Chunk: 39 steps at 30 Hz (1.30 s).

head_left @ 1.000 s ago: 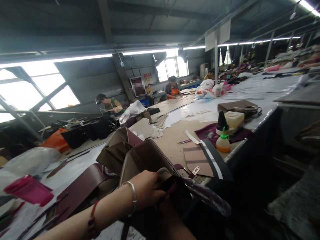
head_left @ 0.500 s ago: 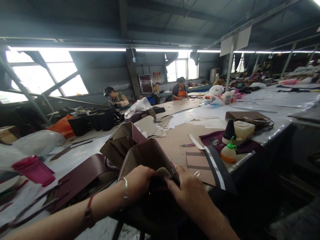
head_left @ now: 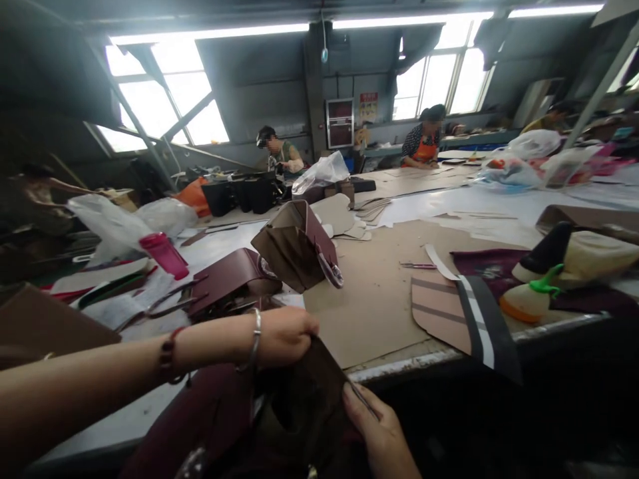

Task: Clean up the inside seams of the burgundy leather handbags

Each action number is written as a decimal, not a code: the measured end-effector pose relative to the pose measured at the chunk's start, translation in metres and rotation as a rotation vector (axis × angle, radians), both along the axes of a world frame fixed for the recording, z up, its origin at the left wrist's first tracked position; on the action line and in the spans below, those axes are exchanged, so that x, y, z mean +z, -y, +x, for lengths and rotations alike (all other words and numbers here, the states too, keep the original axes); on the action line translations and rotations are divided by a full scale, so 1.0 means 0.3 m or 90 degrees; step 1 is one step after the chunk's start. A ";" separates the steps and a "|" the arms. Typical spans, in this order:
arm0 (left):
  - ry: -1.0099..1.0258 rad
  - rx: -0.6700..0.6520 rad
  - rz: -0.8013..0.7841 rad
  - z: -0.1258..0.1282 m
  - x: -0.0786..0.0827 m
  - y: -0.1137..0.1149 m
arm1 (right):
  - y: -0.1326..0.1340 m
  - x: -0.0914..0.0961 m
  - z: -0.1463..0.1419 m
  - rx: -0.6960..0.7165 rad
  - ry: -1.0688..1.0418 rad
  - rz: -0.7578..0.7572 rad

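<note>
My left hand (head_left: 284, 336) is closed on the top edge of a dark brown and maroon bag (head_left: 299, 412) that hangs below the table's front edge. My right hand (head_left: 377, 432) grips the bag's other edge with fingers pinched on it. A silver bangle and a red cord sit on my left wrist. Just beyond my hands, another brown bag with a maroon flap (head_left: 297, 243) stands open on the table. A maroon bag (head_left: 234, 283) lies flat beside it.
Cardboard sheets (head_left: 369, 299), a striped panel (head_left: 464, 313), glue bottles (head_left: 532, 299), a pink cup (head_left: 164, 255), plastic sacks and cut pieces cover the long table (head_left: 399, 362). Three other people work at the far end and one at the left.
The bag has come down off the table toward my lap. Both hands moved lower with it. The view dropped and turned left.
</note>
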<state>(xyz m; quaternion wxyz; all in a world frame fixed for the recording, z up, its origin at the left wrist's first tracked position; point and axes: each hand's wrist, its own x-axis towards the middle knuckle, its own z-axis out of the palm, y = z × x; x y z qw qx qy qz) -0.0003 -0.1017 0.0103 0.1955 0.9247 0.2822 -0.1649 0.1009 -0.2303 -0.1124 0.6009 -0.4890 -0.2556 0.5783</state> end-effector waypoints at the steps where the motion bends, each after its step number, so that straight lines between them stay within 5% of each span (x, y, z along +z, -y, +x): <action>1: -0.035 -0.011 0.004 0.008 -0.050 -0.002 | -0.001 -0.046 -0.004 -0.008 -0.001 -0.014; 4: -0.089 0.001 0.027 0.030 -0.164 -0.004 | -0.005 -0.120 0.004 -0.023 0.042 -0.015; 7: -0.069 0.021 0.013 0.034 -0.207 -0.006 | -0.009 -0.124 0.027 -0.004 0.075 -0.017; 12: -0.034 0.046 -0.048 0.003 -0.225 -0.027 | -0.020 -0.113 0.060 0.071 0.148 -0.042; 19: -0.006 0.055 0.099 -0.019 -0.249 -0.065 | -0.030 -0.133 0.089 0.161 0.142 -0.048; 28: -0.078 0.057 0.004 -0.024 -0.331 -0.116 | -0.037 -0.153 0.085 0.188 0.148 -0.099; 39: -0.182 0.000 -0.005 0.013 -0.315 -0.115 | -0.022 -0.164 0.090 0.202 0.144 -0.080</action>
